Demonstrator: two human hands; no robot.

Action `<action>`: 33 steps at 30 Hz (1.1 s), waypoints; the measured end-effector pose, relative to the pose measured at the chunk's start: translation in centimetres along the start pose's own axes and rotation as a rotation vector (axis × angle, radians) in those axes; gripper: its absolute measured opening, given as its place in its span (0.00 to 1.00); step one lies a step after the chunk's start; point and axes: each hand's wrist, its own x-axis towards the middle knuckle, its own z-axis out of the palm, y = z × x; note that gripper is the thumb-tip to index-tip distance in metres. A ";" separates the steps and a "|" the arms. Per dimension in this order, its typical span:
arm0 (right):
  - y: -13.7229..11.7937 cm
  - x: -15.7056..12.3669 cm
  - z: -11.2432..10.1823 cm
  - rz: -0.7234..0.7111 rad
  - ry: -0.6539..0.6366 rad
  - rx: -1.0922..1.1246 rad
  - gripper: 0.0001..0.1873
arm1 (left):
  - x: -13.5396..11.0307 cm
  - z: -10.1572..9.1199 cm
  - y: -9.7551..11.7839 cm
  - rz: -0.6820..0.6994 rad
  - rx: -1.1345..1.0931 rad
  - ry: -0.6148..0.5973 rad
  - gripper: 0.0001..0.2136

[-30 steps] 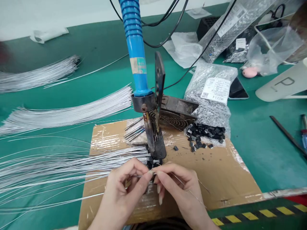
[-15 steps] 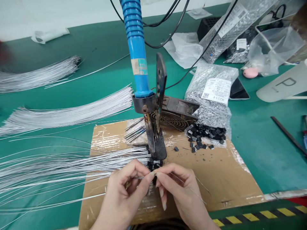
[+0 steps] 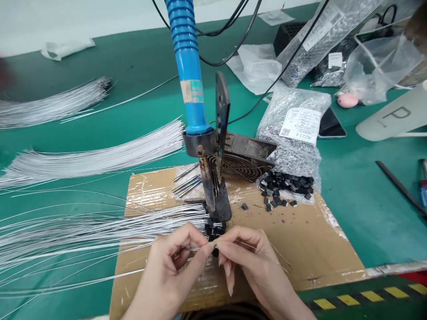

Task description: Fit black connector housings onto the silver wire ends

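My left hand (image 3: 176, 269) is closed in a pinch on a thin white wire, low over the cardboard sheet (image 3: 300, 249). Right beside it, my right hand (image 3: 258, 260) pinches at the same spot, fingertips almost touching the left ones. Thin wire strands trail out rightward behind the right hand. What lies exactly between the fingertips is too small to make out. Just beyond the fingers, small black connectors (image 3: 215, 226) sit on the ends of a spread of white wires (image 3: 160, 221) coming from the left. Over them stands a blue-handled soldering iron (image 3: 189, 66), tip down in a metal holder (image 3: 222, 204).
Two more bundles of white wires (image 3: 100, 153) lie on the green mat at left. Behind the cardboard are a small fan (image 3: 245, 162) and metal rods (image 3: 188, 184). To the right are loose black pieces (image 3: 287, 184), a labelled bag (image 3: 296, 111), a phone (image 3: 332, 124) and a cup (image 3: 393, 113).
Both hands keep their pinch at nearly the same place. My right hand has turned slightly, its wrist shifting a little to the right. The objects on the table stay put.
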 end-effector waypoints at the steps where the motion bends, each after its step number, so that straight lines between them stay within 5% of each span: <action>1: 0.1 0.0 0.0 -0.003 -0.001 -0.001 0.14 | -0.1 0.2 0.2 -0.011 -0.009 0.031 0.14; 6: 0.4 0.1 0.3 -0.041 0.008 0.016 0.13 | -0.2 1.1 0.9 -0.008 -0.061 0.164 0.12; 12: 0.6 0.0 0.3 -0.054 0.012 0.040 0.13 | -0.1 1.0 0.1 0.041 -0.052 0.124 0.11; 33: 1.4 -0.2 1.6 -0.114 0.102 0.094 0.11 | -0.4 2.6 0.3 0.050 -0.143 0.314 0.11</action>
